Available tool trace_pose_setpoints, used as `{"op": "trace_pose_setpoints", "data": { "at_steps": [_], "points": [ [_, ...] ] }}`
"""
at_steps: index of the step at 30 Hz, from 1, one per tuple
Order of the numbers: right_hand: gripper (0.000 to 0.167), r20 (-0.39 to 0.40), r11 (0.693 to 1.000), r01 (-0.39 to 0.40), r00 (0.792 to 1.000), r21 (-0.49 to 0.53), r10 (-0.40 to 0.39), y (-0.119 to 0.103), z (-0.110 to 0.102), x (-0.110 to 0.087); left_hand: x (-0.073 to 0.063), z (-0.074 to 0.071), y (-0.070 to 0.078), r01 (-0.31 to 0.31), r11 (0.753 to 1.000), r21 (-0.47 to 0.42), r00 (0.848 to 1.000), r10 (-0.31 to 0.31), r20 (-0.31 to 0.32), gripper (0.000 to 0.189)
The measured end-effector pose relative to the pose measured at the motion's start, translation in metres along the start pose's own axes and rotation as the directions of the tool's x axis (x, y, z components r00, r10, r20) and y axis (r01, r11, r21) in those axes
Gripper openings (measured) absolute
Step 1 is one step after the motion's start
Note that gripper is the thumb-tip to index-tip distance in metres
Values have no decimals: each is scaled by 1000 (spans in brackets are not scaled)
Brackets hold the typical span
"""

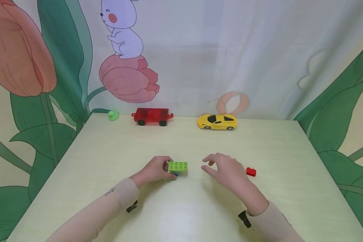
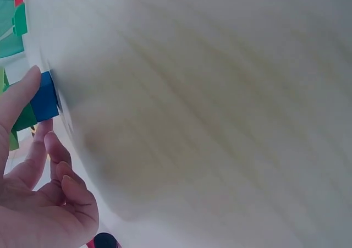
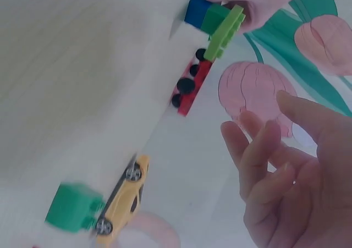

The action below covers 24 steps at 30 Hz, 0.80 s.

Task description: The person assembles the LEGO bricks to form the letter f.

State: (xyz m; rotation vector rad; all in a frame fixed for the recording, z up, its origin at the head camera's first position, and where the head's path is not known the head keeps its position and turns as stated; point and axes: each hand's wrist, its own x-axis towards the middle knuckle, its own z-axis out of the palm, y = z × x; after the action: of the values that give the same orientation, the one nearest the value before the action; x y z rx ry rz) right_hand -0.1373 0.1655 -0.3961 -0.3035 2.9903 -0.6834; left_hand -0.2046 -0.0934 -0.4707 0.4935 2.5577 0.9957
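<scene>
My left hand (image 1: 156,169) grips a small stack of toy bricks between thumb and fingers, near the middle of the table. Its top is a wide light green brick (image 1: 178,166); a green brick (image 3: 213,18) and a blue brick (image 2: 45,98) sit beneath it. To the right of the stack, my right hand (image 1: 230,169) hovers apart from it, fingers loosely bent and holding nothing. A red brick (image 1: 251,171) lies just right of that hand. Another green brick (image 3: 74,207) shows in the right wrist view; in the head view it is hidden.
Along the table's back edge stand a green toy duck (image 1: 113,115), a red toy wagon (image 1: 152,116) and a yellow toy car (image 1: 217,122). Behind them hangs a printed curtain (image 1: 181,67) with flowers and a rabbit.
</scene>
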Motion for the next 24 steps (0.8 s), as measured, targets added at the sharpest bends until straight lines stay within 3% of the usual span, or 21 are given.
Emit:
{"op": "trace_pose_setpoints", "data": {
  "at_steps": [8, 16, 19, 24],
  "points": [
    [30, -67, 999, -44, 997, -31, 42, 40, -15, -16, -1, 0, 0, -46, 998, -34, 999, 46, -7, 36],
    [32, -69, 993, -116, 991, -13, 115, 73, -25, -24, 0, -3, 4, -5, 1000, 7, 1000, 5, -10, 35],
    [34, -55, 987, -157, 986, -29, 155, 86, -29, -26, 1, -2, 4, 4, 1000, 13, 1000, -4, -3, 39],
    [40, 25, 974, -221, 975, -48, 222, 107, -32, -26, 3, -1, 4, -53, 998, 44, 998, 54, -16, 50]
  ]
}}
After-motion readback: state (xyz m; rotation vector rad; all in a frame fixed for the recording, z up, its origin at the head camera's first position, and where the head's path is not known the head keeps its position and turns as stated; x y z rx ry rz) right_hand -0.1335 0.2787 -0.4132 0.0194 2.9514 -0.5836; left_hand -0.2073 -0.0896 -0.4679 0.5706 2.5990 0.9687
